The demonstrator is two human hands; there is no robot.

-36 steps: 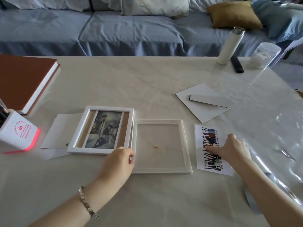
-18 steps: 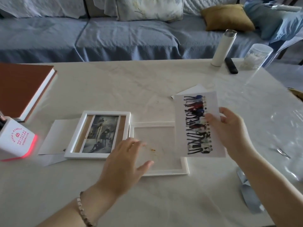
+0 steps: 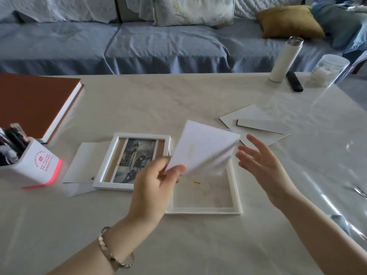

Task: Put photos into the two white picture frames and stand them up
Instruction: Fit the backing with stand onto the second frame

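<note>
Two white picture frames lie flat side by side on the table. The left frame [image 3: 103,176] holds a dark photo [image 3: 137,159]. The right frame [image 3: 237,195] shows only the bare tabletop through it. My left hand [image 3: 154,187] pinches the lower corner of a second photo [image 3: 202,147], held tilted above the right frame with its blank white back toward me. My right hand [image 3: 264,165] hovers just right of that photo, fingers spread, holding nothing. A white backing board with its stand flap [image 3: 258,124] lies beyond the right frame.
A brown book [image 3: 31,102] lies at the far left. A white pen holder [image 3: 33,167] glows red at its base. White sheets [image 3: 83,161] sit under the left frame. A white bottle [image 3: 285,60], black remote [image 3: 294,81] and clear jar [image 3: 325,70] stand far right. Clear film [image 3: 337,165] covers the right side.
My right hand lifted the photo off the table and passed it to my left hand. The photo is flipped, its blank back now facing me, and my right hand has let go.
</note>
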